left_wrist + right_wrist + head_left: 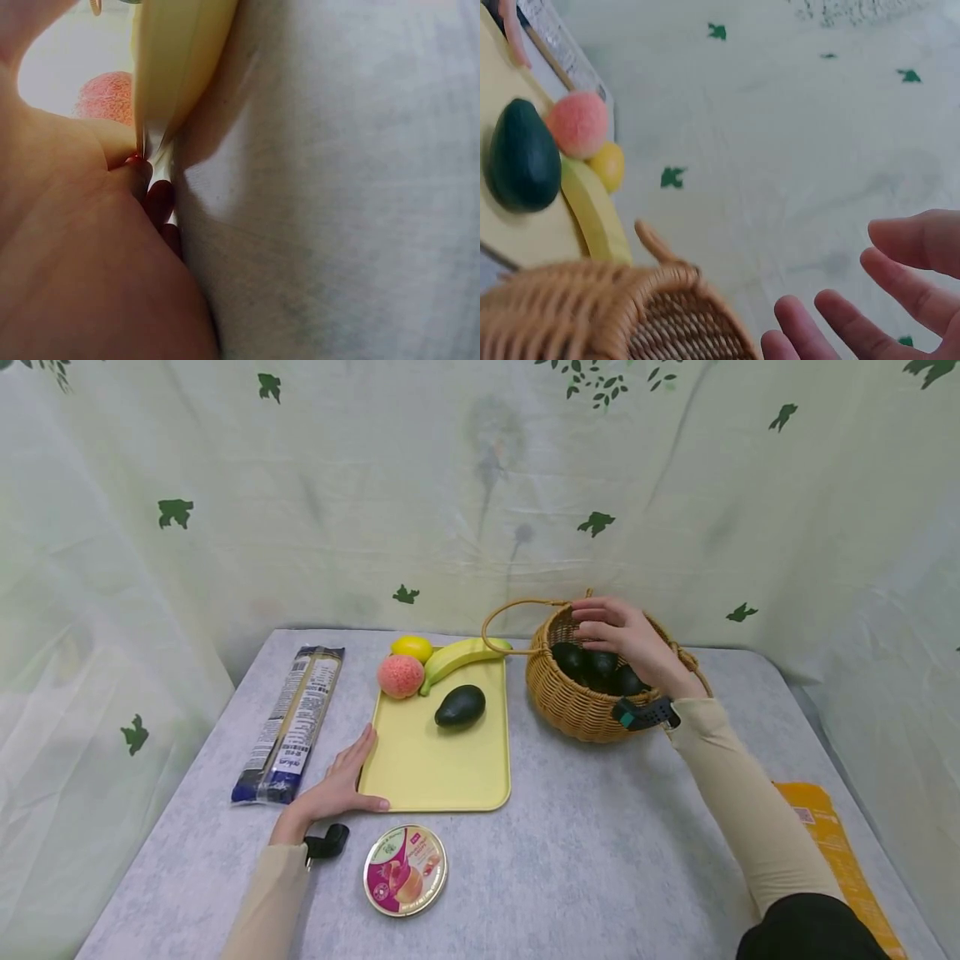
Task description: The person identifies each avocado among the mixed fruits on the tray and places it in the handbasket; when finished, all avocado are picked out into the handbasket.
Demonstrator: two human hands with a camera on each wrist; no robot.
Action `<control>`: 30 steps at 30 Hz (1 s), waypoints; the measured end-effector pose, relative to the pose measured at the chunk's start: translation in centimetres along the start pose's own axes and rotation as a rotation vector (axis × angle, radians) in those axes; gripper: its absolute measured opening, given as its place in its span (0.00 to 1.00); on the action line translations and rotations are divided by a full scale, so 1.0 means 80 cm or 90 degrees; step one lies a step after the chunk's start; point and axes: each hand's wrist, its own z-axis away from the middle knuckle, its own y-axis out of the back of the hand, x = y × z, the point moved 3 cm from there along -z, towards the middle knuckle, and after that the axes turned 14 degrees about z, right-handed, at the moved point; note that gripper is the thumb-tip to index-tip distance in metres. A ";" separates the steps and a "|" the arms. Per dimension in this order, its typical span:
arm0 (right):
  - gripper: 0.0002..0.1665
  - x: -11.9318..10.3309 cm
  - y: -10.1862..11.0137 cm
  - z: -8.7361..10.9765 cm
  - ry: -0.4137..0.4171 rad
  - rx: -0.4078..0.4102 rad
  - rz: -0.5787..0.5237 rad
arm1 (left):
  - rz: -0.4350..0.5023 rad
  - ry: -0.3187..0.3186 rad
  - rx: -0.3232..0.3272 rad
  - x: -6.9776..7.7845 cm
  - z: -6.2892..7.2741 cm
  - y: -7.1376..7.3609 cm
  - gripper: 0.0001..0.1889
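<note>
My left hand rests at the near left corner of a yellow tray, fingers spread along its left edge and thumb at the near edge. On the tray lie a dark avocado, a banana, a pink peach-like fruit and a lemon. Over the wicker basket hovers my right hand, holding nothing. In the right wrist view its fingers are loosely extended and apart. Several dark avocados sit inside the basket, partly hidden by that hand.
A long printed packet lies left of the tray. In front of the tray stands a round tin. An orange packet lies at the table's right side, partly covered by the right arm. A leaf-patterned curtain hangs behind.
</note>
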 end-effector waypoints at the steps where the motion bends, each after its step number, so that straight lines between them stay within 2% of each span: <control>1: 0.30 -0.003 -0.005 0.001 0.009 -0.006 -0.009 | 0.001 0.000 0.000 0.000 0.000 0.000 0.64; 8: 0.28 -0.020 -0.047 0.006 0.063 -0.061 -0.022 | 0.009 0.006 -0.001 0.001 0.000 -0.001 0.64; 13: 0.28 -0.023 -0.083 0.005 0.078 -0.109 0.018 | 0.012 0.011 0.000 0.002 0.001 -0.001 0.64; 18: 0.28 -0.011 -0.120 -0.003 0.079 -0.159 0.055 | 0.008 0.011 0.000 0.002 0.001 -0.001 0.64; 22: 0.29 0.003 -0.144 -0.010 0.057 -0.198 0.064 | 0.005 0.009 0.001 0.001 0.001 -0.001 0.64; 26: 0.30 0.018 -0.160 -0.020 0.035 -0.215 0.070 | 0.001 0.006 0.001 0.001 0.001 -0.001 0.64; 30: 0.32 0.031 -0.173 -0.034 0.053 -0.225 0.104 | -0.002 0.006 0.002 0.000 0.001 0.000 0.64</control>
